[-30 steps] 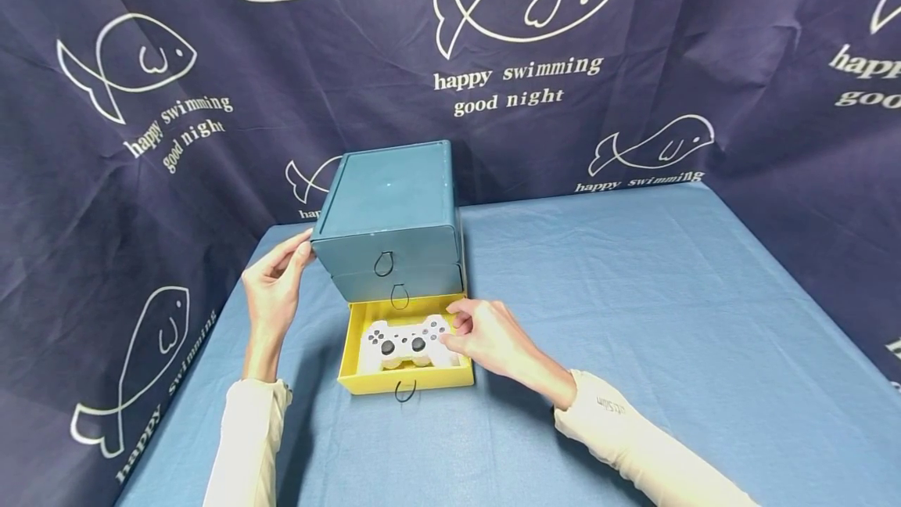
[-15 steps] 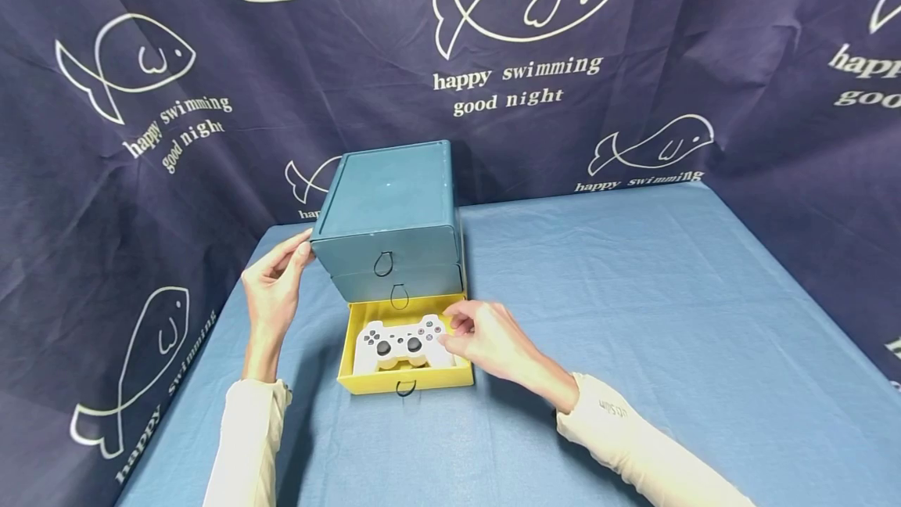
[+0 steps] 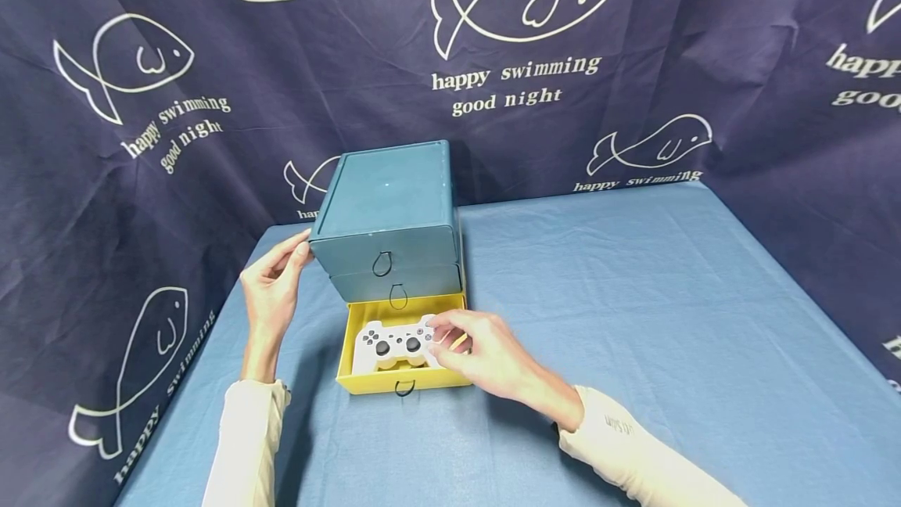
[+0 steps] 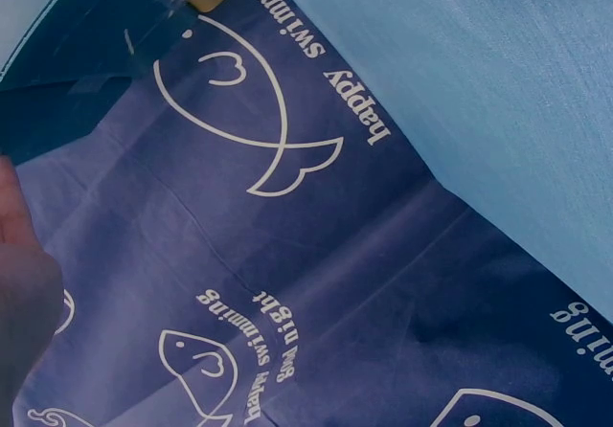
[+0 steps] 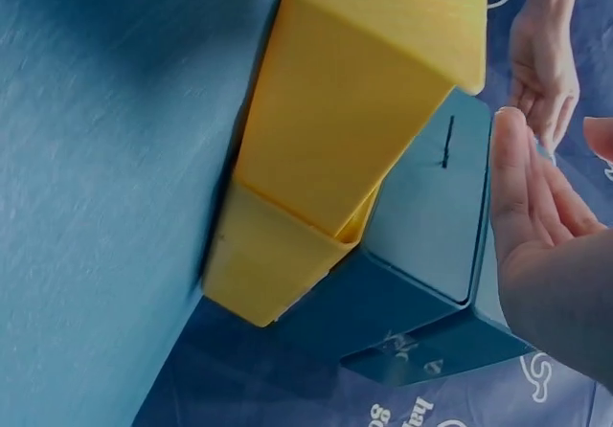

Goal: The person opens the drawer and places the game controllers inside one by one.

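A white game controller [image 3: 397, 343] with two black thumbsticks lies in the pulled-out yellow drawer [image 3: 415, 379], the lowest of a drawer unit [image 3: 390, 194] with a blue-green top. Over the controller's right end is my right hand [image 3: 486, 350], hiding that end, with thumb and fingers apart. In the right wrist view its fingers reach out fairly straight above the drawer, and the controller is hidden behind the drawer wall. My left hand [image 3: 271, 288] has its fingertips right at the unit's left front corner. Only part of that hand shows in the left wrist view.
Two closed blue-green drawers with black loop pulls [image 3: 382, 264] sit above the yellow one. A blue cloth [image 3: 598, 296] covers the table. Navy curtains [image 3: 521, 139] with white fish prints hang behind and at both sides.
The controller shifted slightly left and settled in the drawer during the first half second. Since then my right hand has moved left across its right end. The left hand has stayed put.
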`<state>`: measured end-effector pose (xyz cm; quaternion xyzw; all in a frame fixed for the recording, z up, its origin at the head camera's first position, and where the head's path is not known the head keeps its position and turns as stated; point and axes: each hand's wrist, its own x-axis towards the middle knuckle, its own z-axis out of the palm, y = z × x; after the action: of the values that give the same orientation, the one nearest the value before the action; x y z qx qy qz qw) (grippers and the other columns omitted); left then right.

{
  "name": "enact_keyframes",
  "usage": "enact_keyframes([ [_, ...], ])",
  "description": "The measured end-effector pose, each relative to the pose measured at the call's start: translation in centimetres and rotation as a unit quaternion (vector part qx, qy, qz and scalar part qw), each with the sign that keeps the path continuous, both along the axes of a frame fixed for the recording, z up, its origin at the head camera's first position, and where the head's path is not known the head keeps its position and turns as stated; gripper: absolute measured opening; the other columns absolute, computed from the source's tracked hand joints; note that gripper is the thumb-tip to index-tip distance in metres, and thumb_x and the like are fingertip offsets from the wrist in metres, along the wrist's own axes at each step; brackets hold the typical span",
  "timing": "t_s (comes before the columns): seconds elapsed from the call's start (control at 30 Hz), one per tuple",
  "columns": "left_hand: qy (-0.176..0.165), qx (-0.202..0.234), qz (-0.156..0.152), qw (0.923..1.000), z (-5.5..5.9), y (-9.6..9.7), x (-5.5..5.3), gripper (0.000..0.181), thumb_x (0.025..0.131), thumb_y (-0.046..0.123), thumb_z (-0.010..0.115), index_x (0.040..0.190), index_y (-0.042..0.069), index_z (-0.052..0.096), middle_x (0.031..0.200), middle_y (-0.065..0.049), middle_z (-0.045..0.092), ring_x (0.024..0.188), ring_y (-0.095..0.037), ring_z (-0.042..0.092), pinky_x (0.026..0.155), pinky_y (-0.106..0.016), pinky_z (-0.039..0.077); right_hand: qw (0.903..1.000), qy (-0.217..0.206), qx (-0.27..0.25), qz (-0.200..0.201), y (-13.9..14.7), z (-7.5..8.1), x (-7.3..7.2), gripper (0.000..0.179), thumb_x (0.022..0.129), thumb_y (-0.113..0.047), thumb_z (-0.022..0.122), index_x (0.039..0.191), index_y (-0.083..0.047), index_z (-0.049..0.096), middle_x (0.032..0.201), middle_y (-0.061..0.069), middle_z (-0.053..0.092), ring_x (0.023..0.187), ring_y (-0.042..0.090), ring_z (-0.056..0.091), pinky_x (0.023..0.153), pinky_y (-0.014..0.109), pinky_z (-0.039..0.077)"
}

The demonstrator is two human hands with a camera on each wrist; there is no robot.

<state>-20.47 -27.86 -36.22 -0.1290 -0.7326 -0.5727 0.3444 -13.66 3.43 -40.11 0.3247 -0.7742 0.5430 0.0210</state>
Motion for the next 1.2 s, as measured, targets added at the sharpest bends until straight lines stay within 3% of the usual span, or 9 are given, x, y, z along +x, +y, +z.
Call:
enact_keyframes([
  [0.23,-0.004,0.0,0.001,1.0,0.0,0.0,0.0,0.024,0.098,0.003,0.07,0.122,-0.003,0.075,0.093,0.009,0.077,0.082,-0.009,0.074,0.081,-0.02,0.053,0.9989,0.031,-0.013,0.033,-0.6,-0.9,1.2,0.022,0.093,-0.005,0.072,0.114,-0.001,0.074,0.095,0.001,0.072,0.084,0.006,0.066,0.072,0.026,0.058],
  [0.43,-0.003,0.001,0.001,1.0,0.0,0.0,0.0,0.024,0.098,0.002,0.07,0.121,-0.003,0.075,0.093,0.008,0.077,0.081,-0.008,0.074,0.08,-0.019,0.053,0.9985,0.014,-0.007,0.053,-1.2,-2.0,2.1,0.022,0.093,-0.005,0.074,0.114,-0.001,0.074,0.094,0.0,0.071,0.083,0.003,0.066,0.071,0.024,0.057],
  [0.53,-0.003,0.002,0.001,1.0,0.0,0.0,0.0,0.024,0.098,0.002,0.07,0.121,-0.004,0.075,0.093,0.008,0.077,0.081,-0.007,0.073,0.079,-0.019,0.053,0.998,-0.003,0.015,0.061,-1.5,-2.2,2.4,0.023,0.093,-0.006,0.074,0.115,0.001,0.073,0.092,-0.003,0.071,0.082,0.001,0.065,0.072,0.022,0.057],
  [0.83,-0.004,0.001,0.004,1.0,0.0,0.1,0.0,0.024,0.098,0.003,0.071,0.121,-0.002,0.075,0.094,0.009,0.077,0.081,-0.008,0.074,0.079,-0.019,0.054,0.9901,0.008,0.123,0.066,-2.2,-2.4,2.5,0.025,0.094,-0.013,0.074,0.118,-0.004,0.074,0.091,-0.01,0.071,0.082,-0.002,0.065,0.077,0.018,0.052],
  [1.2,-0.001,0.0,0.001,1.0,0.0,0.0,0.0,0.024,0.098,0.002,0.071,0.121,-0.003,0.075,0.093,0.009,0.077,0.082,-0.013,0.075,0.08,-0.019,0.054,0.9811,-0.017,0.178,0.075,-2.8,-2.3,2.7,0.034,0.093,-0.018,0.077,0.125,-0.007,0.071,0.093,-0.011,0.073,0.084,-0.003,0.064,0.079,0.018,0.051],
])
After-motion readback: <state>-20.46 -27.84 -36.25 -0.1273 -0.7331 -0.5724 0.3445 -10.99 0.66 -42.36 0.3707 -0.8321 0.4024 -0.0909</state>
